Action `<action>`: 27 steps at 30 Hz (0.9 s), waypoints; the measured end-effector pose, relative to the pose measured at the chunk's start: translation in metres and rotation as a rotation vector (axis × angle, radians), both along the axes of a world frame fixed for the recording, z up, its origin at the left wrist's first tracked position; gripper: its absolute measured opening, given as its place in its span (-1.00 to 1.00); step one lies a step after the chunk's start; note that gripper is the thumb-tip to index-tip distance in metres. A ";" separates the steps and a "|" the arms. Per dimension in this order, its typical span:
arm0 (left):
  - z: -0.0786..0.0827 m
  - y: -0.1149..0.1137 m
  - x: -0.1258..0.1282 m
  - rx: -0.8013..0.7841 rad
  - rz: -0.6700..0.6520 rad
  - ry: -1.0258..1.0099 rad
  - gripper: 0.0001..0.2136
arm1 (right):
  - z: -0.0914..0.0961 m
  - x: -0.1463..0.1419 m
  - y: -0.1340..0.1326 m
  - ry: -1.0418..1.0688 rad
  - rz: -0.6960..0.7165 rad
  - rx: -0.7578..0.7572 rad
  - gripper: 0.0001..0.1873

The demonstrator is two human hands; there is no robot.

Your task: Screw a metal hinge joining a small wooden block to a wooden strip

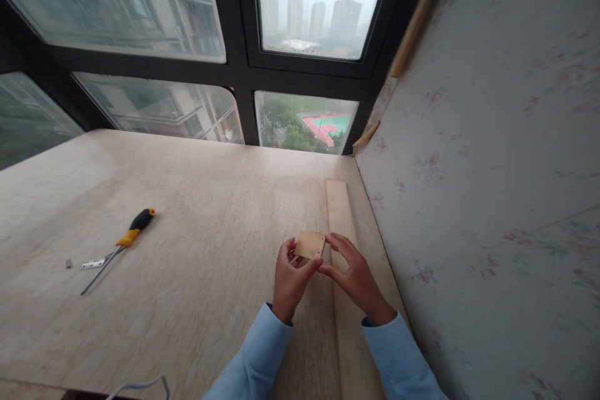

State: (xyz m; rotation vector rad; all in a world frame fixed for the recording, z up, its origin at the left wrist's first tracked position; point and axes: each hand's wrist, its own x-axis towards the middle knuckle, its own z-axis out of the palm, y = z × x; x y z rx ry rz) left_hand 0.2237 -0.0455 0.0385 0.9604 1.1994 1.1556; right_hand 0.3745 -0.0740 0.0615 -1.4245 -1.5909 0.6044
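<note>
Stretched forward above the beige marbled counter (210, 256), thumbs turned inward, the left hand (290, 278) and right hand (357, 276) grasp a small, squarish, tan wooden-looking piece (309, 244) between them.

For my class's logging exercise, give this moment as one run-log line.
left hand: holding wooden piece; right hand: at its right edge; screwdriver: lying farther left

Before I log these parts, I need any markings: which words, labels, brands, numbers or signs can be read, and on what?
None can be read. The small wooden board, black-and-yellow screwdriver and perforated metal piece show no legible text; any print would be too small to make out.
</note>
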 end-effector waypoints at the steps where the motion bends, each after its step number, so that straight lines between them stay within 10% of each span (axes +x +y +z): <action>1: -0.002 0.001 0.001 0.020 0.009 0.045 -0.29 | -0.002 0.001 0.002 -0.013 0.003 -0.007 -0.41; 16: -0.015 0.029 -0.077 0.413 0.312 0.809 -0.35 | -0.025 0.019 0.007 -0.037 -0.068 -0.059 -0.64; 27: -0.006 0.004 -0.282 0.092 0.853 1.187 -0.31 | -0.050 0.035 0.005 -0.072 -0.119 -0.200 -0.47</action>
